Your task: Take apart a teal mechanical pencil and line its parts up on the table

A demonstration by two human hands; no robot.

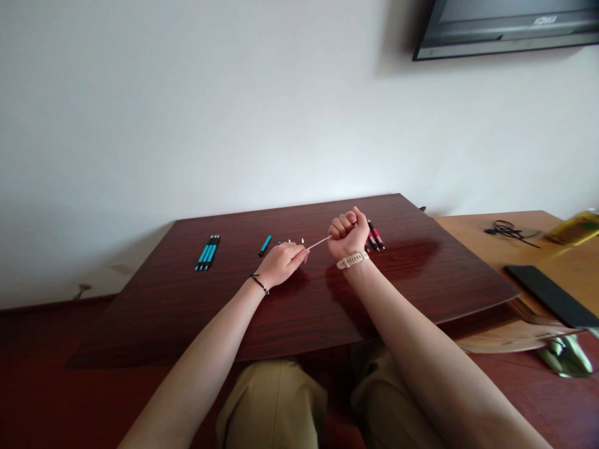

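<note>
A thin white pen refill (pixel 319 242) stretches between my two hands above the dark table. Its left end is pinched by the fingers of my left hand (pixel 282 262). My right hand (pixel 349 232) is curled into a fist, palm side toward me, around the other end. Behind my left hand lies a blue pen barrel (pixel 264 245) with a black end. Small pen parts (pixel 302 241) lie beside it, some partly hidden by the fingers. Several red and black pens (pixel 376 236) lie just right of my right hand, partly covered by it.
Several blue pens (pixel 207 252) lie in a row on the left of the dark table (pixel 421 280). A lighter wooden table (pixel 472 234) at right bears a black cable (pixel 508 231), a black flat object (pixel 550 294) and a yellow package (pixel 578 227). A television (pixel 505 28) hangs above.
</note>
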